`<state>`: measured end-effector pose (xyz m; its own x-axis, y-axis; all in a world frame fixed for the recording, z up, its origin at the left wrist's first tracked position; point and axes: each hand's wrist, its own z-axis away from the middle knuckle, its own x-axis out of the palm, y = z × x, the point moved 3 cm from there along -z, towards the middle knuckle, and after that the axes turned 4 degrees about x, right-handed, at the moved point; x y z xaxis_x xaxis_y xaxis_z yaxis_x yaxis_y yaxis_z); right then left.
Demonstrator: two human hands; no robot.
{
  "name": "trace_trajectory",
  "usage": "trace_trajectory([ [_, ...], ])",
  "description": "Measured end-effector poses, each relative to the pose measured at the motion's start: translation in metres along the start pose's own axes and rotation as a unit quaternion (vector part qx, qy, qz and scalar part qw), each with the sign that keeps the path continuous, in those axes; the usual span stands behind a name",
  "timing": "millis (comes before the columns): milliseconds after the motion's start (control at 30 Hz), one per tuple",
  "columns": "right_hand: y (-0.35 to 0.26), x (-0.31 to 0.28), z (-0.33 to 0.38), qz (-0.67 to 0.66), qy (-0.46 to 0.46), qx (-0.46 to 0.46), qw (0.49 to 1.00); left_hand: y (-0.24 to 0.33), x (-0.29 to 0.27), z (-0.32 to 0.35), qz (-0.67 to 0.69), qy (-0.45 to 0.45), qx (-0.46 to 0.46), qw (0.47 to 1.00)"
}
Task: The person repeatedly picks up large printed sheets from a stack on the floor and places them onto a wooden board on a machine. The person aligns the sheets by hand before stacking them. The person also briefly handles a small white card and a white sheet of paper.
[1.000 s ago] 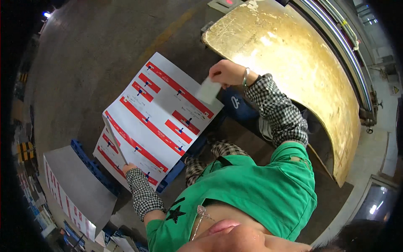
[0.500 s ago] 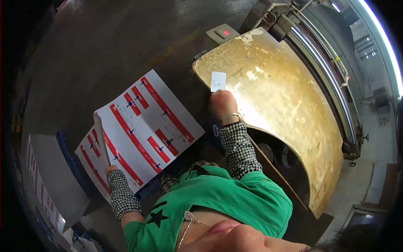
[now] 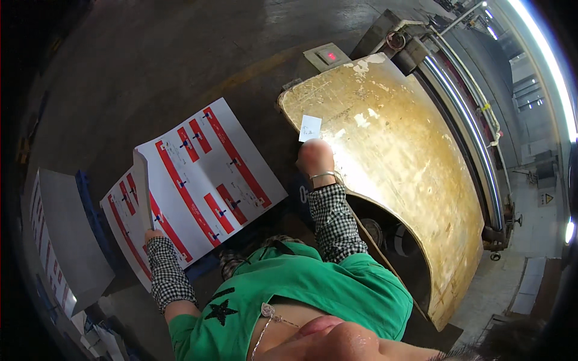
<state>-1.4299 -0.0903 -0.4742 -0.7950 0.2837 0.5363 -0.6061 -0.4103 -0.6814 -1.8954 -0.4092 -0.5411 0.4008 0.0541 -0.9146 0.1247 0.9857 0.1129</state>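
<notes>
On my left lies a large white sheet printed with red bands and small dark blue marks. Part of it is lifted into an upright fold. My left hand is closed at the near end of this fold, gripping the sheet. To the right stands a worn, yellowish curved board. My right hand, smeared, is at its left edge. A small white paper slip with handwriting sticks out beyond that hand, which appears closed on it; the fingers themselves are indistinct.
Behind the board runs a machine with a long shiny roller. A grey control box with a red display sits at the board's far corner. More printed sheets stand at far left beside a blue pallet.
The whole view has shifted slightly. The paper slip has tilted and moved a little left relative to the board, together with my right hand. My left hand keeps its hold on the sheet.
</notes>
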Motion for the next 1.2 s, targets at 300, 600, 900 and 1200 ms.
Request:
trace_trajectory([
  [300, 0.018, -0.009, -0.004, 0.035, -0.016, 0.043, 0.998, 0.009, 0.003, -0.003, 0.053, -0.008, -0.01, 0.998],
  [600, 0.181, -0.119, 0.003, 0.313, -0.013, 0.243, 0.918, -0.004, 0.031, -0.048, -0.057, -0.024, 0.013, 0.998],
  [900, 0.308, -0.36, 0.016, 0.57, 0.179, 0.408, 0.691, -0.029, 0.06, -0.112, -0.123, 0.027, 0.02, 0.992],
  [1200, 0.437, -0.247, 0.038, 0.836, -0.066, 0.35, 0.417, -0.044, 0.014, -0.23, -0.149, 0.005, 0.027, 0.989],
])
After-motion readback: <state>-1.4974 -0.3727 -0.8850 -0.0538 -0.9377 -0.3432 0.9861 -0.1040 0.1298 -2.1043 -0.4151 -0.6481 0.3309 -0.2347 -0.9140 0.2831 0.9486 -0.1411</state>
